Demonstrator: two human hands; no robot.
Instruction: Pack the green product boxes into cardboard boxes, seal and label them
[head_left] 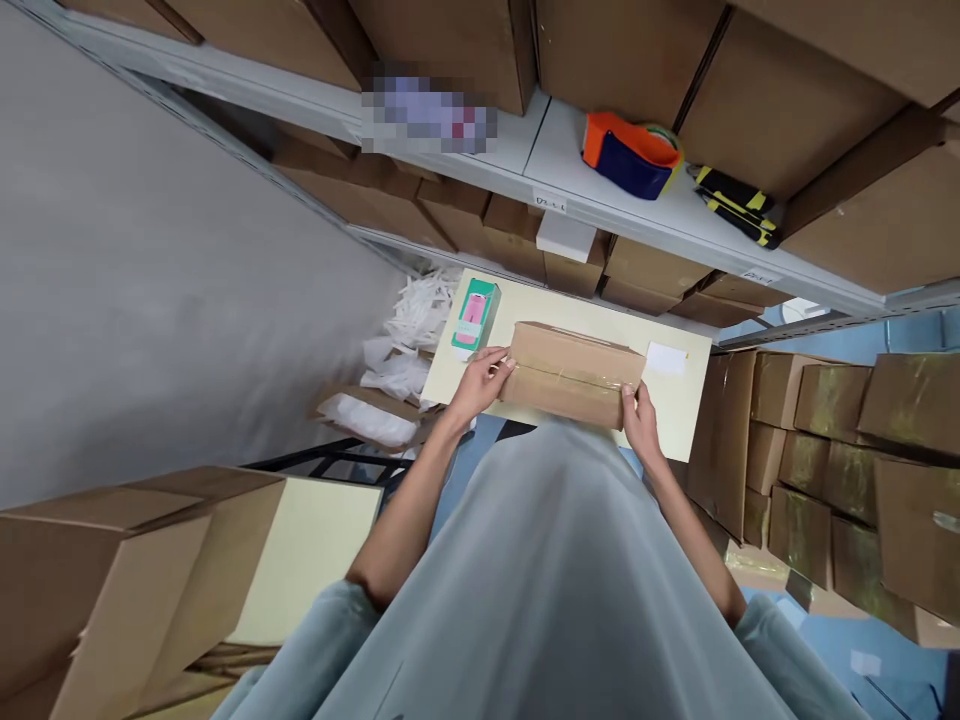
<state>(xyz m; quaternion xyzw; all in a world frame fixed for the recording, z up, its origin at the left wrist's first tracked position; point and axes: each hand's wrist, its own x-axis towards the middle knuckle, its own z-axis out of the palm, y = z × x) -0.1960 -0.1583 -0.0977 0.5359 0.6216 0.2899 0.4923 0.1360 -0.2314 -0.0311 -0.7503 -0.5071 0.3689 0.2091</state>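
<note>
A small brown cardboard box point(571, 372), taped along its top seam, lies on a pale table point(686, 420) in front of me. My left hand point(480, 382) grips the box's left end, fingers curled over the edge. At the right end my right hand point(640, 418) clasps the near corner, fingers closed against the cardboard. A green and pink product box point(475, 314) lies flat on the table just left of the cardboard box. A white label point(666, 358) sits on the table to its right.
A white shelf point(540, 150) above carries an orange and blue tape dispenser point(631, 155) and a black and yellow tool point(736, 205). Cardboard cartons fill the shelves, stand stacked at right point(847, 450) and at lower left point(112, 570). White packing scraps point(409, 340) lie left of the table.
</note>
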